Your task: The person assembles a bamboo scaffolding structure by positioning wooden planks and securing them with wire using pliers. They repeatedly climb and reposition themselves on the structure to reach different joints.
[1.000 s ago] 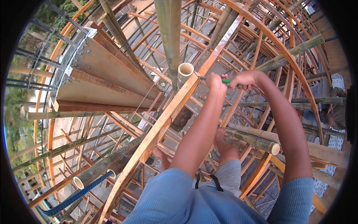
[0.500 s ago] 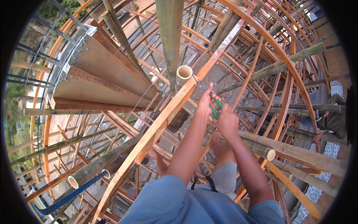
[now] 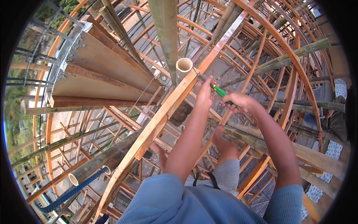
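My right hand [image 3: 238, 101] is closed round the green handles of a pair of pliers [image 3: 220, 90], which have yellow marks near the dark head. The pliers point up and left, toward my left hand [image 3: 204, 91]. My left hand is closed beside the pliers' head, its thumb raised; what its fingers hold is hidden. Just past it, thin wire [image 3: 200, 76] shows where a pale wooden beam [image 3: 164, 111] meets a reddish plank [image 3: 220, 44]. The cut, hollow end of a bamboo pole [image 3: 184, 65] stands next to this joint.
A thick upright bamboo pole [image 3: 164, 33] rises beyond the joint. Left is a ribbed panel [image 3: 100, 69] with a cement-crusted edge. Bamboo poles and curved timbers [image 3: 294, 61] criss-cross around and below me. At the far right is another person's hand [image 3: 319, 135].
My right hand has moved right, its elbow swinging outward, and the pliers have turned so their head lies by my left hand. My left hand has shifted slightly toward the joint.
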Tool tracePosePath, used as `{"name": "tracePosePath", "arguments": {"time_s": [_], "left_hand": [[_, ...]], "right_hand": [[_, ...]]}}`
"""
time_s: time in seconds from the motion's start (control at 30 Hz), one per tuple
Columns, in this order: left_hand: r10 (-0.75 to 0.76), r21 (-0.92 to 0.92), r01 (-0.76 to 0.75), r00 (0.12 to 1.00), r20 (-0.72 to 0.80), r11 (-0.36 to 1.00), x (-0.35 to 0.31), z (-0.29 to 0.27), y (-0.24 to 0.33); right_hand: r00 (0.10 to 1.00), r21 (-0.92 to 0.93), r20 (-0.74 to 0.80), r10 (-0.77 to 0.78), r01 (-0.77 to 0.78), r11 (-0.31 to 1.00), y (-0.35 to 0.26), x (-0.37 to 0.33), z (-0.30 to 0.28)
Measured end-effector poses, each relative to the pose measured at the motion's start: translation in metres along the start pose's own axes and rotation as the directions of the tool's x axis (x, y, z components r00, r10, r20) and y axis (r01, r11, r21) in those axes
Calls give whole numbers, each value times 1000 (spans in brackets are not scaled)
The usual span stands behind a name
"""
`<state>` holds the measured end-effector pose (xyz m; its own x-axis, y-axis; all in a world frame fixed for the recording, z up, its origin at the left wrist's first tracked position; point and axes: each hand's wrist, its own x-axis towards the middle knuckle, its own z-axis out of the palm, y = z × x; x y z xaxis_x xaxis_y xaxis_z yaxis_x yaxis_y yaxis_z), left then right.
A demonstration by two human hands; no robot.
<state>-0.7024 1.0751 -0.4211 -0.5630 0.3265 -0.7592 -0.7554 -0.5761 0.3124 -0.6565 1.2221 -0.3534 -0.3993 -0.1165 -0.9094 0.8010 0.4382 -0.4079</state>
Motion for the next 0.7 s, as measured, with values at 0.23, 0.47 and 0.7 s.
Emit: {"name": "tracePosePath", "arguments": {"time_s": [0.23,0.47,0.7], "left_hand": [[-8,-380,27,999,50,925,10,27,-3],[176,-324,-39,897,405,945,33,-36,-35],[145,206,-137,989,-23,969,8,-17,-10]], "right_hand": [[863,-854,-318,-394,-80,514,-16,-30,33],[980,635,102,-173,70,770,38,14,35],[991,363,70,-112,79,929,52,49,26]]}}
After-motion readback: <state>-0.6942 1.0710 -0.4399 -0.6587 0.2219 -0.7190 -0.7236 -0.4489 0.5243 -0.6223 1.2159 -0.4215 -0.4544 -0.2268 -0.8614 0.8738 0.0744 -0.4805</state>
